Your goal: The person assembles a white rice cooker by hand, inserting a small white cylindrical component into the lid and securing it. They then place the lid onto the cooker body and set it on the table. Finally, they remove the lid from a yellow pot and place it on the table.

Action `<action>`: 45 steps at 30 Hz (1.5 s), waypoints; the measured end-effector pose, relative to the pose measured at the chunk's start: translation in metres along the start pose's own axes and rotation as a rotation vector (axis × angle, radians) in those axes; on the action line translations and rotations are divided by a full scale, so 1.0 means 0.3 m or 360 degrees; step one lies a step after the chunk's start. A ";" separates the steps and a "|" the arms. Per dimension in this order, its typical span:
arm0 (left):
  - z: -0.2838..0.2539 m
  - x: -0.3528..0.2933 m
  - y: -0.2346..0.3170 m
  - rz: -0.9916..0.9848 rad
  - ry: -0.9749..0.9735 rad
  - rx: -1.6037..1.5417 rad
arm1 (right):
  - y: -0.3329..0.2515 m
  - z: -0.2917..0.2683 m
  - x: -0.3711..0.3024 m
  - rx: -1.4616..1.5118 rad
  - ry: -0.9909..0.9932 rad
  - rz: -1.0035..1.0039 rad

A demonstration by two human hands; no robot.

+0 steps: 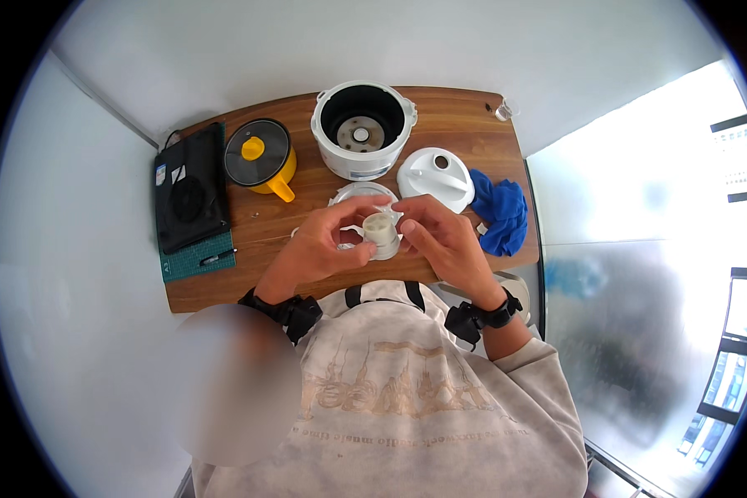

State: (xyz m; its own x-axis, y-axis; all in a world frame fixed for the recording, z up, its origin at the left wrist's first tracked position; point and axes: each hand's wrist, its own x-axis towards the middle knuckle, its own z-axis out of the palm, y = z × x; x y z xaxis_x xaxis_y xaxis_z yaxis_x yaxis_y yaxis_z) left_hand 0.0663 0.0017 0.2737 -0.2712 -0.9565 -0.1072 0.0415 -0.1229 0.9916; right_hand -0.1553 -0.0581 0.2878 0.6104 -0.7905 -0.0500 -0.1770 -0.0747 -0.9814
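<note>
My left hand (322,242) curls around a small cup-shaped part (379,227) of pale, translucent plastic, gripping it between thumb and fingers above the table's front half. From the other side my right hand (446,242) comes close to the part's rim. Its thumb and fingers are bent together, and whatever they may pinch is too small to name. Just beyond the fingers lies a round white lid-like piece (358,193), partly covered by my hands. A white rice cooker body (356,163) with a dark, bare interior stands behind it.
A white domed cover (434,178) rests right of the cooker, beside a crumpled blue cloth (503,214). Leftward stand a yellow pot with a glass lid (258,153), a black bag (192,195) and a green cutting mat (192,261) with a pen (217,257). A clear cup (505,110) sits far right.
</note>
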 end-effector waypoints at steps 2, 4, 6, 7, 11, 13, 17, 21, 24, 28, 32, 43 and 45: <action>0.001 -0.004 0.008 -0.0046 -0.0029 -0.0006 | -0.041 0.001 0.000 -0.0152 -0.0048 -0.0112; 0.003 -0.004 0.004 -0.0053 -0.0027 -0.0077 | -0.070 0.000 0.002 -0.0246 -0.0121 -0.0185; 0.006 0.000 -0.022 -0.0021 0.0008 -0.0212 | -0.081 -0.003 0.011 -0.0283 -0.0219 -0.0220; 0.005 0.000 -0.030 0.0011 0.0053 -0.0231 | -0.072 -0.002 0.013 -0.0202 -0.0204 -0.0168; -0.008 0.001 -0.050 0.0133 0.0112 -0.0309 | -0.038 0.005 0.013 0.0021 -0.0167 -0.0120; -0.013 0.007 -0.056 0.0177 0.0117 -0.0312 | -0.040 0.006 0.010 0.0064 -0.0151 -0.0101; -0.007 0.010 -0.054 0.0090 0.0066 -0.0282 | -0.046 0.008 0.006 0.0113 -0.0074 -0.0035; 0.015 -0.016 -0.006 0.0005 -0.0047 -0.0117 | -0.036 0.005 0.000 0.0120 -0.0001 0.0030; 0.015 -0.026 0.022 -0.0081 -0.0038 -0.0122 | -0.034 0.007 -0.006 -0.0018 0.0000 0.0074; 0.007 -0.031 0.034 -0.0183 -0.0073 -0.0445 | -0.026 0.001 -0.009 0.0215 -0.0027 -0.0053; -0.022 -0.042 0.036 -0.0183 -0.0015 -0.0487 | -0.025 -0.010 -0.017 0.0170 -0.0017 -0.0140; -0.008 -0.027 0.001 -0.0005 -0.0118 -0.0400 | -0.049 0.012 -0.029 0.0345 0.0015 -0.0017; -0.005 -0.027 -0.001 0.0047 -0.0118 -0.0382 | -0.058 0.012 -0.029 0.0269 0.0010 0.0022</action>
State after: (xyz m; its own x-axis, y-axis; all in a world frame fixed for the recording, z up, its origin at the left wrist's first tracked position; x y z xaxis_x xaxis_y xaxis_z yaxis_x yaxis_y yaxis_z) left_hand 0.0700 0.0089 0.2742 -0.3359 -0.9397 -0.0642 0.2749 -0.1630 0.9476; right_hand -0.1549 -0.0477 0.3047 0.6038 -0.7947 -0.0630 -0.0526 0.0391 -0.9978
